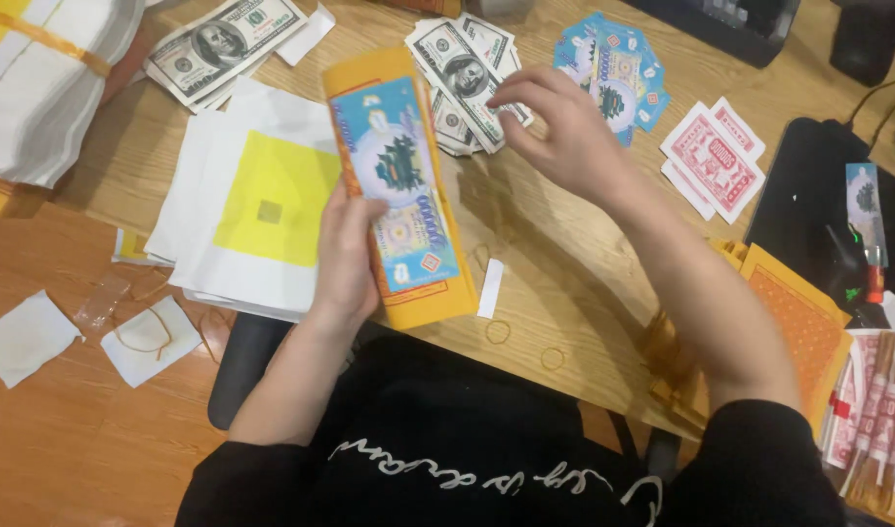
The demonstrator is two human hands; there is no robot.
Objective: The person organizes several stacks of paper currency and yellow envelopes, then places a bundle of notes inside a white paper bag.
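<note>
Two hands sort paper notes over a wooden worktop (564,283).

At centre frame the left hand (348,259) has its grip closed around a yellow paper bundle (408,195) topped with a blue printed note, held upright above the worktop edge. The right hand (555,127), fingers loosely spread and holding nothing, touches a fan of grey banknotes (462,78) at upper centre. Blue notes (613,73) lie just beside it; red notes (716,156) sit further right, and rubber bands (498,332) rest near the front edge.

white sheets with yellow square (262,200), red notes (713,156), rubber bands (498,333), black keyboard (720,24)
</note>
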